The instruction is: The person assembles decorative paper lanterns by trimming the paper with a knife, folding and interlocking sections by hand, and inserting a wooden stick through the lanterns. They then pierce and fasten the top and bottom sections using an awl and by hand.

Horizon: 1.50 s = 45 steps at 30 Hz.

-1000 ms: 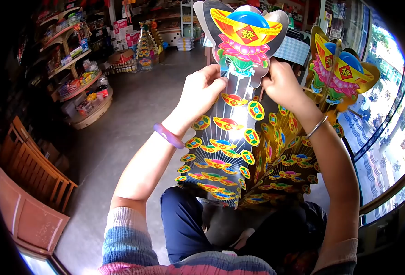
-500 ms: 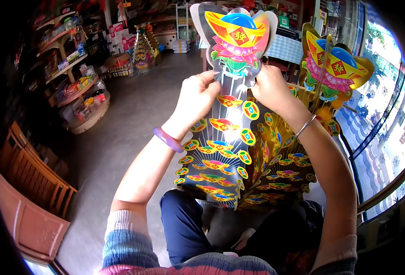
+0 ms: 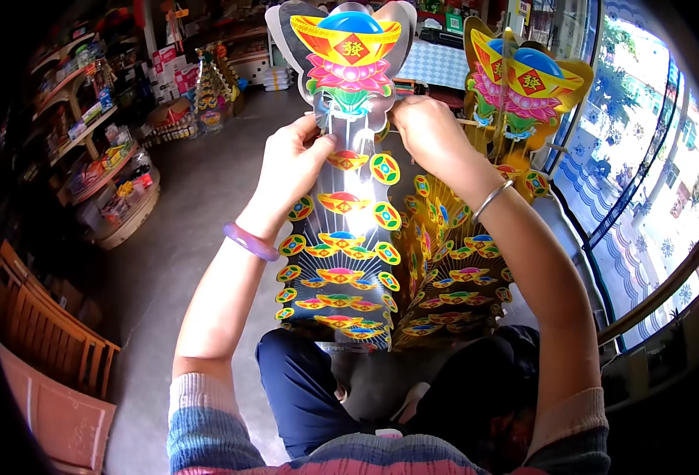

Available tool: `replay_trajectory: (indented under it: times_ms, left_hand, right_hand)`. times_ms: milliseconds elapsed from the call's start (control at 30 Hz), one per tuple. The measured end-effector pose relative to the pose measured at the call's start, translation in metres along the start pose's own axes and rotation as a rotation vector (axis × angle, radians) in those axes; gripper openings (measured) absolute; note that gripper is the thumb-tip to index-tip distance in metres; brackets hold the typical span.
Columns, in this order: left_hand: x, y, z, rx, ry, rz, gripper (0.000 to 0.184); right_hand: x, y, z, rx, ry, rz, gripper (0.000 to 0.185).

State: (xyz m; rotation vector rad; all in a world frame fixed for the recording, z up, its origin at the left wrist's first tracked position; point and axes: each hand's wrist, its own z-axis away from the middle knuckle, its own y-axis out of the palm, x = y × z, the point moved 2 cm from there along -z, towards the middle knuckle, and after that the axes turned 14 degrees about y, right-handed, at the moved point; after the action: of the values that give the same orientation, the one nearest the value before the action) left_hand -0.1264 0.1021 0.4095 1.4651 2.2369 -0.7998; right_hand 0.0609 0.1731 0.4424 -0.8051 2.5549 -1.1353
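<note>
Your silver foil panel (image 3: 340, 179), printed with ingots and topped by a lotus, stands upright above your knees (image 3: 286, 352). Uneven pulling on its two sides could buckle its whole length, as the sheet looks thin. Just right of the panel, the gold foil panel (image 3: 436, 226) could catch your right forearm (image 3: 543, 277), which crosses in front of it, and crumple. Your right hand (image 3: 431, 131) curls tightly at the panel's right edge and seems to grip it, fingertips partly hidden; your left hand (image 3: 292, 162) pinches its left edge, thumb against fingers. Both sit near the narrowing under the lotus, so a hard squeeze there could crease it. The round coin cutouts (image 3: 385, 169) along the panel's edges could bend if a wrist brushes them.

Well left of the panel is a tiered display shelf (image 3: 132, 226); lower on that side, slatted wooden furniture (image 3: 53, 321). Behind the panel, to the right, lies a blue-checked tablecloth (image 3: 436, 63). Nearest in the way are the gold sheet beside the panel and your knees beneath it.
</note>
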Motion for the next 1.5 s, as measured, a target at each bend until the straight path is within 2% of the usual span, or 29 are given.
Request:
replay_trajectory:
  times_ms: [100, 200, 233, 267, 333, 400, 433, 467, 533, 567, 600, 667, 700, 733, 800, 900, 933, 1000, 1033, 1067, 1100, 1167, 1200, 1267, 1333, 1500]
  left_hand:
    - [0.006, 0.001, -0.001, -0.010, 0.004, 0.019, 0.024]
    - [0.007, -0.001, -0.001, -0.007, 0.050, -0.086, 0.020]
    - [0.006, -0.002, -0.003, 0.012, 0.075, -0.174, 0.019]
    - [0.005, -0.001, -0.003, 0.032, 0.100, -0.261, 0.018]
    - [0.013, 0.000, -0.006, -0.033, 0.066, -0.182, 0.019]
    - [0.016, 0.000, -0.005, -0.057, 0.077, -0.139, 0.020]
    - [0.019, -0.001, -0.006, -0.078, 0.095, -0.136, 0.020]
    - [0.020, -0.002, -0.005, -0.051, -0.012, -0.075, 0.019]
    - [0.022, -0.001, -0.003, -0.057, -0.032, -0.008, 0.020]
    - [0.024, -0.001, -0.001, -0.076, -0.041, 0.040, 0.019]
    - [0.024, 0.000, 0.000, -0.087, -0.059, 0.057, 0.014]
    - [0.025, -0.002, 0.001, -0.091, -0.086, 0.073, 0.013]
    - [0.041, -0.002, -0.001, -0.127, 0.005, 0.071, 0.019]
    - [0.039, -0.002, -0.001, -0.127, -0.013, 0.060, 0.020]
    - [0.043, -0.005, -0.002, -0.077, -0.075, 0.056, 0.018]
    - [0.041, -0.006, 0.004, -0.172, 0.113, -0.160, 0.029]
    - [0.016, -0.011, 0.015, -0.258, 0.243, -0.511, 0.031]
    - [-0.024, -0.008, 0.029, -0.462, 0.468, -0.597, 0.027]
    - [-0.034, 0.008, 0.031, -0.390, 0.450, -0.225, 0.023]
    - [-0.042, 0.030, 0.034, -0.257, 0.417, -0.264, 0.022]
    - [-0.051, 0.057, 0.037, -0.034, 0.304, -0.128, 0.026]
    - [-0.039, 0.105, 0.033, 0.101, 0.131, 0.210, 0.052]
    - [-0.034, 0.121, 0.026, 0.116, 0.042, 0.241, 0.062]
    - [-0.025, 0.148, 0.006, 0.070, 0.089, 0.352, 0.067]
    - [-0.029, 0.166, -0.006, 0.125, 0.004, 0.539, 0.064]
    - [-0.031, 0.180, -0.004, 0.118, -0.053, 0.673, 0.066]
  right_hand:
    - [0.000, 0.004, 0.000, -0.156, -0.160, 0.016, 0.009]
    - [0.002, 0.003, -0.010, 0.030, -0.081, -0.009, 0.011]
    - [0.006, 0.012, -0.020, -0.052, -0.197, -0.059, 0.012]
    - [0.004, 0.016, -0.023, -0.031, -0.177, -0.003, 0.012]
    - [0.013, 0.008, -0.018, 0.019, -0.131, 0.114, 0.013]
    - [0.021, -0.003, -0.007, 0.042, -0.090, 0.070, 0.015]
    - [0.019, -0.002, 0.001, -0.139, -0.178, 0.136, 0.016]
    - [0.014, -0.002, 0.013, -0.313, -0.264, 0.211, 0.017]
    - [0.016, -0.028, 0.047, -0.396, -0.397, -0.203, 0.017]
    - [0.005, -0.039, 0.066, -0.394, -0.498, -0.241, 0.016]
    - [-0.006, -0.054, 0.088, -0.419, -0.449, -0.173, 0.018]
    - [-0.057, -0.068, 0.109, -0.614, -0.314, -0.166, 0.019]
    - [-0.079, -0.073, 0.105, -0.717, -0.160, -0.105, 0.018]
    - [-0.101, -0.075, 0.094, -0.818, -0.002, -0.046, 0.018]
    - [-0.138, -0.065, 0.073, -0.776, 0.022, 0.247, 0.019]
    - [-0.179, -0.043, 0.057, -0.029, 0.186, -0.187, 0.021]
    - [-0.177, -0.044, 0.062, -0.034, 0.146, -0.197, 0.021]
    - [-0.180, -0.042, 0.062, -0.044, 0.074, -0.224, 0.023]
    - [-0.183, -0.039, 0.061, -0.055, 0.105, -0.287, 0.023]
    - [-0.185, -0.039, 0.060, -0.061, 0.120, -0.299, 0.023]
    - [-0.184, -0.041, 0.061, -0.055, 0.132, -0.311, 0.023]
    - [-0.180, -0.044, 0.063, -0.049, 0.155, -0.321, 0.024]
    - [-0.180, -0.043, 0.063, -0.045, 0.151, -0.344, 0.024]
    - [-0.181, -0.046, 0.063, -0.047, 0.143, -0.380, 0.024]
    - [-0.181, -0.048, 0.064, -0.026, 0.163, -0.404, 0.023]
    - [-0.181, -0.041, 0.069, -0.126, 0.132, -0.286, 0.021]
